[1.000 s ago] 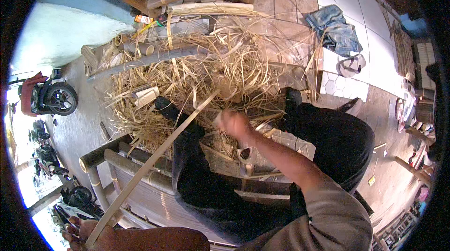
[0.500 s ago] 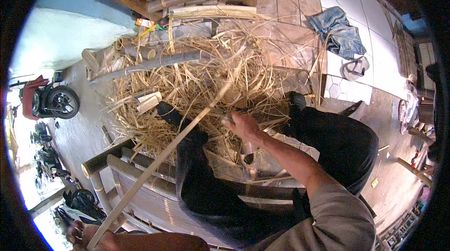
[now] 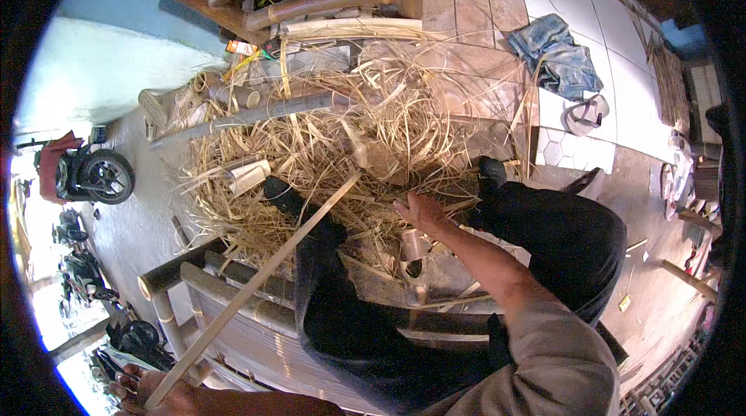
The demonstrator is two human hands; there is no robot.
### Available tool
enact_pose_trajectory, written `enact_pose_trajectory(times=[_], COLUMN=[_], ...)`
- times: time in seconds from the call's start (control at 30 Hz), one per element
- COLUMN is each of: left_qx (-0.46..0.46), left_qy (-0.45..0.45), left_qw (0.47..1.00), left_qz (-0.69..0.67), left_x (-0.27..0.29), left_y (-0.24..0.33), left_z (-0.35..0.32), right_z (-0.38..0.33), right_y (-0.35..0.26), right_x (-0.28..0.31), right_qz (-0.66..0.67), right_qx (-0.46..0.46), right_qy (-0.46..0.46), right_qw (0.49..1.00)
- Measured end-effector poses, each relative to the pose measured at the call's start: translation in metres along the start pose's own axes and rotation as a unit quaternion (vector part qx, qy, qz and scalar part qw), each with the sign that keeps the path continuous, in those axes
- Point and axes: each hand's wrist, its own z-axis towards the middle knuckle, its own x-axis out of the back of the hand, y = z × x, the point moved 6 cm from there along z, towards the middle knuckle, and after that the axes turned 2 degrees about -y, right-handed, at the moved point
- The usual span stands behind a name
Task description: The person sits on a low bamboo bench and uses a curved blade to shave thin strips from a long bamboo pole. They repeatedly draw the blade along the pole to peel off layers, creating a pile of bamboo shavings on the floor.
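Observation:
A long, pale bamboo strip (image 3: 260, 277) runs slantwise from the lower left to the middle of the view. My left hand (image 3: 159, 391) is closed on its near end, low at the left. Above the strip's far end is a blurred pale piece (image 3: 355, 140), perhaps a shaving; I cannot tell whether it is joined. To the right of that end, my right hand (image 3: 423, 212) is closed with its fingers curled; anything inside is hidden. Beneath lies a wide heap of thin bamboo shavings (image 3: 311, 132), spread around my feet and dark trouser legs.
A bamboo bench frame (image 3: 233, 291) stands at the lower left. Bamboo poles (image 3: 256, 110) lie across the heap, and a bamboo rack (image 3: 326, 4) stands beyond. Jeans (image 3: 556, 58) and a grey-white strap-like item (image 3: 587, 114) lie on tiles to the right. A motorbike (image 3: 93, 171) stands at left.
The far end of the bamboo strip has shifted down toward me and slightly left. My right hand has moved a little right and down. The left hand stays low at the left.

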Motion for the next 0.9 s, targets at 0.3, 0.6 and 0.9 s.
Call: enact_pose_trajectory(times=[0.3, 0.6, 0.9], left_qx=[-0.073, 0.044, -0.156], left_qy=[0.143, -0.105, 0.182], left_qw=[0.977, 0.993, 0.931], left_qz=[0.139, 0.021, 0.275], left_x=[0.004, -0.027, -0.135], left_y=[-0.001, -0.013, -0.018], left_z=[-0.002, 0.002, -0.054], right_z=[0.005, -0.001, -0.032], right_y=[0.012, 0.038, 0.015], right_x=[0.0, 0.0, 0.021], right_qz=[-0.062, -0.081, -0.045], right_qx=[0.001, 0.001, -0.023], right_qy=[-0.029, 0.0, 0.008], right_qw=[0.998, 0.997, 0.999])
